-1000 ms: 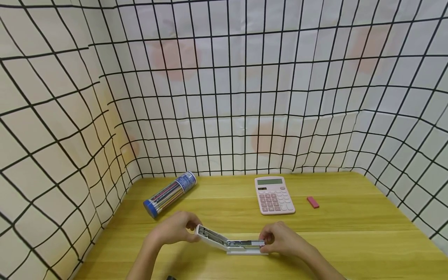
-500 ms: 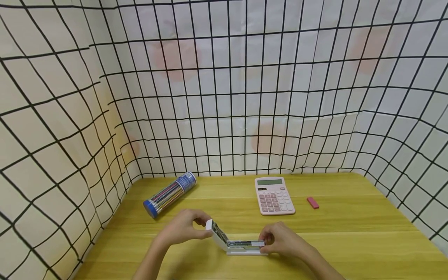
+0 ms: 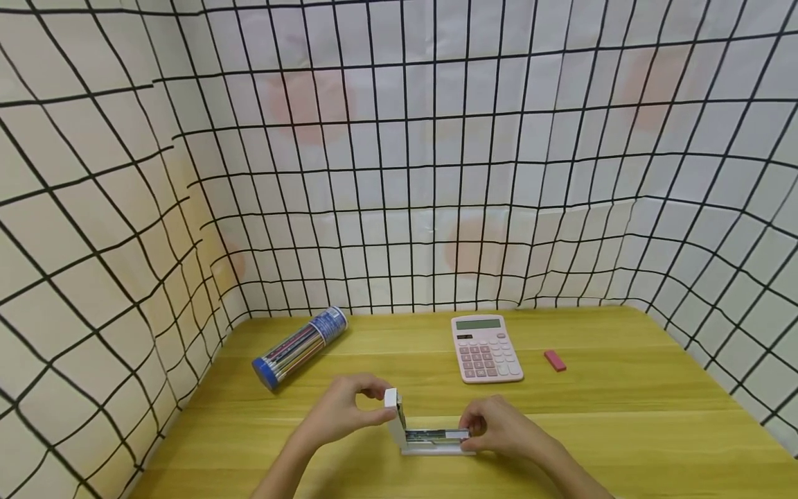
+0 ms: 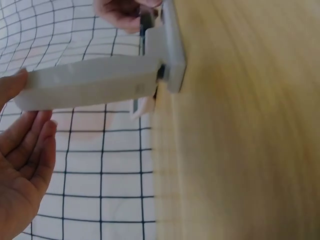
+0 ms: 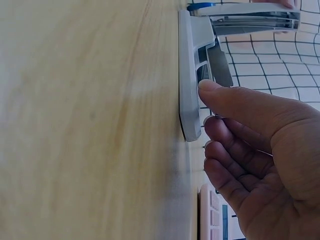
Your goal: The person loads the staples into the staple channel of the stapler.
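Note:
A white stapler (image 3: 434, 450) stands on the wooden table, its top arm (image 4: 90, 82) swung up almost upright from the hinge at the base's left end. My left hand (image 3: 346, 412) pinches the free end of that arm between thumb and fingers. At the base's right end, my right hand (image 3: 501, 426) pinches the front of the metal staple magazine (image 5: 220, 65) with thumb and fingertips. The magazine lies along the base, a little above it; its tip is hidden behind my right fingers. In the right wrist view the raised arm's metal inside shows.
A clear tube of pencils (image 3: 299, 348) with blue ends lies at the back left. Behind the stapler sits a pink calculator (image 3: 488, 348), with a small pink-red block (image 3: 555, 360) to its right. A white sheet with black grid lines (image 3: 430, 166) walls the table's back and sides.
My left hand has moved right, swinging the stapler's top arm from a low leftward slant to nearly upright. My right hand holds its place at the magazine's front.

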Demonstrator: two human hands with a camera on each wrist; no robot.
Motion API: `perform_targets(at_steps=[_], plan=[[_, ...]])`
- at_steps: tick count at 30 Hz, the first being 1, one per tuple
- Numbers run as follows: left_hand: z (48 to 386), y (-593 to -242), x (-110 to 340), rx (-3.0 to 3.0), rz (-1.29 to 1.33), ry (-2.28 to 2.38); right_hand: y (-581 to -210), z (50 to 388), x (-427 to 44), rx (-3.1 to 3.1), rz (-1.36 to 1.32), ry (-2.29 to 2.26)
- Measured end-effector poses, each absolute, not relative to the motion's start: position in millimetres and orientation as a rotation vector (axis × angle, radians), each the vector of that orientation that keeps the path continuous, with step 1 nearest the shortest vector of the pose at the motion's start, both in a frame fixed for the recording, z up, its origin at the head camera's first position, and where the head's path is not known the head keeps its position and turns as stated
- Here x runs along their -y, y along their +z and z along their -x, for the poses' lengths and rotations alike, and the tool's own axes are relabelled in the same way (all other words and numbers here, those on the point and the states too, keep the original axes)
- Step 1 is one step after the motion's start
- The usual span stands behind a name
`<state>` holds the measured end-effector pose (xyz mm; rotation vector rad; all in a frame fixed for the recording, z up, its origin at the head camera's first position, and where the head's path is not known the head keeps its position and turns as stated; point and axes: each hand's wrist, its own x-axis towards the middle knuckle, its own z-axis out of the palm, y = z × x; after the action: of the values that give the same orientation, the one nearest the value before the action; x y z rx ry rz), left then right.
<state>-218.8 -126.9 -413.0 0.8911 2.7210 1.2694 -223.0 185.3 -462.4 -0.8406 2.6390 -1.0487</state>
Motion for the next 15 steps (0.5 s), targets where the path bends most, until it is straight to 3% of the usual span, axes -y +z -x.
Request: perform_targets(at_steps=[15], plan=[[216, -422, 110, -2.585, -0.805, 1.472, -463, 221, -185, -2.629, 0.827, -1.064]])
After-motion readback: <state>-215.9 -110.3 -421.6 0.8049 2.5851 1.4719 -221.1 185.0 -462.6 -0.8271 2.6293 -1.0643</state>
